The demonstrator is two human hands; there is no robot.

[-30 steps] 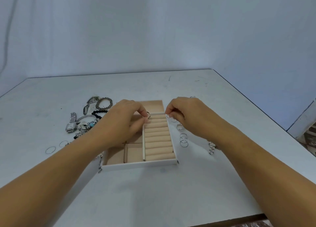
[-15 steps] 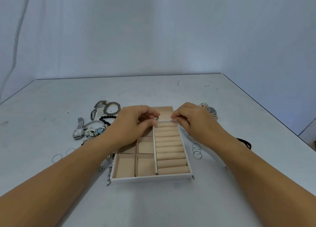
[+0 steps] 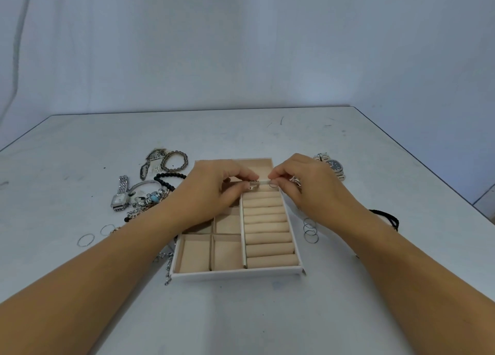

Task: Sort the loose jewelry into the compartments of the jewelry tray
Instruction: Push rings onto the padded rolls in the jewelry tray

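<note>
The white jewelry tray [image 3: 235,274] with beige lining lies in front of me, square compartments on its left and a column of ring rolls [image 3: 267,229] on its right. My left hand [image 3: 214,191] pinches a small silver ring [image 3: 254,185] at the far end of the ring rolls. My right hand [image 3: 305,188] pinches a thin ring [image 3: 272,184] just to the right of it, over the same far roll. Several thin silver rings [image 3: 310,231] lie on the table right of the tray.
Left of the tray lie a silver watch [image 3: 120,196], a brown bead bracelet [image 3: 174,161], a black bead bracelet [image 3: 167,179], a charm bracelet [image 3: 150,198], chains and two thin rings [image 3: 86,240]. A metal watch [image 3: 332,166] and a black cord [image 3: 388,218] lie to the right.
Both hands have stayed pinched at the far end of the ring rolls, drawing slightly closer together. The camera view shifted, so the tray now sits lower and more to the right.
</note>
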